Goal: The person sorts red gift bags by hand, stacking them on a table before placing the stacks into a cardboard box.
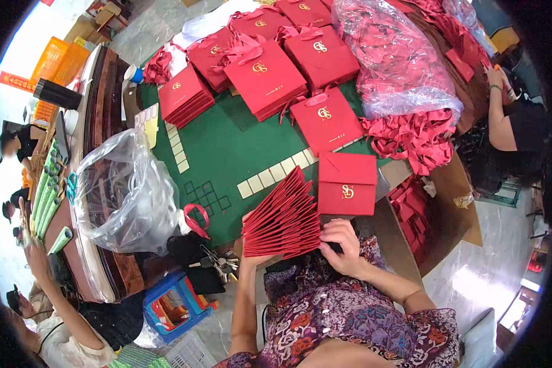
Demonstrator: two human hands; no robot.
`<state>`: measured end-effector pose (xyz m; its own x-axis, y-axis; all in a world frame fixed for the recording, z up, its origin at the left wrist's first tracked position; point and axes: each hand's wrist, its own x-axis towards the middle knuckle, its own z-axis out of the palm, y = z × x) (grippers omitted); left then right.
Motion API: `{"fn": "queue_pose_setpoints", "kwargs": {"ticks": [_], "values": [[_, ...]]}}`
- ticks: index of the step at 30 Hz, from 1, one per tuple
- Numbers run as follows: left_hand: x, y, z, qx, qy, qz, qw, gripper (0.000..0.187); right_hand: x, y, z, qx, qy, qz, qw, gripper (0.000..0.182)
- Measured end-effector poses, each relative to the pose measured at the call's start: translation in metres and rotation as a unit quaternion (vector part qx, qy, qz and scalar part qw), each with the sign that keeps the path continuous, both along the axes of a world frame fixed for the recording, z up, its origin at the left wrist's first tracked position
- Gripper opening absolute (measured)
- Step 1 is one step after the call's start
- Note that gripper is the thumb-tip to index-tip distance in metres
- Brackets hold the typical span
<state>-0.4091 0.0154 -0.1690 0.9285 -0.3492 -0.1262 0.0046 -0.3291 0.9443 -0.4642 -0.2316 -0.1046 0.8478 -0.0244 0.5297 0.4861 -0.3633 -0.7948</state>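
Note:
A fanned stack of folded red paper gift bags (281,218) rests in my left hand (251,256), which is mostly hidden under and behind it. At the stack's lower right corner, my right hand (342,246) has its fingers curled, pinching the edges. Just above that hand lies a single red bag (348,190) with a gold logo and a folded-over top. Another flat red bag (326,122) with a ribbon handle lies beyond it on the green table top (218,161).
Stacked red bags (265,80) fill the far side. A plastic sack of red ribbons (395,61) stands right, above a cardboard box (444,211) of red pieces. A clear plastic bag (126,196), keys (224,262) and a blue plastic stool (176,305) are left. Other people sit on both sides.

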Motion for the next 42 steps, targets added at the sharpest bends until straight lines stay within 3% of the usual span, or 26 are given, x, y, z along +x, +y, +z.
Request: {"fn": "queue_pose_setpoints", "kwargs": {"ticks": [2, 3, 5, 6, 8, 9, 11, 15, 17, 20, 24, 26, 32, 35, 37, 42], "values": [[0.002, -0.004, 0.003, -0.132, 0.105, 0.015, 0.986, 0.096, 0.001, 0.002, 0.003, 0.026, 0.018, -0.009, 0.999, 0.034], [0.001, 0.000, -0.004, -0.131, 0.104, 0.015, 0.986, 0.096, 0.002, 0.002, 0.005, 0.052, 0.037, -0.018, 0.998, 0.035], [-0.002, 0.010, -0.021, -0.018, -0.041, -0.026, 0.999, 0.091, 0.004, 0.000, 0.008, 0.021, 0.036, -0.014, 0.999, 0.035], [-0.001, 0.007, -0.016, -0.019, -0.041, -0.027, 0.999, 0.091, 0.005, -0.001, 0.009, -0.011, 0.034, -0.009, 0.999, 0.036], [0.002, 0.000, 0.001, -0.102, 0.121, -0.020, 0.987, 0.090, 0.005, -0.002, 0.009, -0.011, 0.036, -0.006, 0.999, 0.036], [0.002, 0.001, -0.002, -0.102, 0.121, -0.020, 0.987, 0.090, 0.005, -0.002, 0.009, -0.012, 0.038, -0.004, 0.999, 0.036], [0.000, 0.004, -0.011, -0.046, 0.015, -0.020, 0.999, 0.089, 0.006, -0.001, 0.010, -0.012, 0.035, -0.004, 0.999, 0.036], [0.003, -0.004, 0.006, -0.084, 0.068, -0.023, 0.994, 0.090, 0.006, -0.002, 0.009, -0.004, 0.028, -0.001, 1.000, 0.035], [0.001, 0.001, -0.005, -0.042, -0.052, -0.027, 0.997, 0.076, 0.002, 0.000, 0.007, 0.005, 0.038, -0.007, 0.999, 0.037], [0.002, 0.001, -0.003, -0.097, 0.019, -0.059, 0.993, 0.075, -0.001, 0.002, 0.004, 0.018, 0.044, -0.020, 0.999, 0.044], [0.005, -0.002, 0.002, -0.137, 0.029, -0.055, 0.989, 0.075, 0.006, 0.000, 0.015, -0.017, 0.064, -0.048, 0.997, 0.054], [0.006, 0.002, -0.002, 0.026, -0.068, -0.082, 0.994, 0.075, 0.013, -0.005, 0.020, -0.040, 0.068, -0.019, 0.997, 0.057], [0.005, 0.006, -0.013, -0.005, -0.001, -0.090, 0.996, 0.074, 0.019, -0.012, 0.014, -0.062, 0.049, 0.050, 0.996, 0.068], [0.006, 0.010, -0.023, 0.039, -0.083, -0.091, 0.992, 0.073, 0.024, -0.013, 0.018, -0.032, 0.055, 0.060, 0.996, 0.076], [0.009, -0.003, -0.002, -0.014, -0.047, -0.054, 0.997, 0.074, 0.030, -0.015, 0.023, -0.014, 0.068, 0.064, 0.996, 0.080], [0.012, -0.005, -0.002, 0.050, -0.068, -0.073, 0.994, 0.075, 0.047, -0.017, 0.030, -0.037, 0.082, 0.103, 0.991, 0.083]]}}
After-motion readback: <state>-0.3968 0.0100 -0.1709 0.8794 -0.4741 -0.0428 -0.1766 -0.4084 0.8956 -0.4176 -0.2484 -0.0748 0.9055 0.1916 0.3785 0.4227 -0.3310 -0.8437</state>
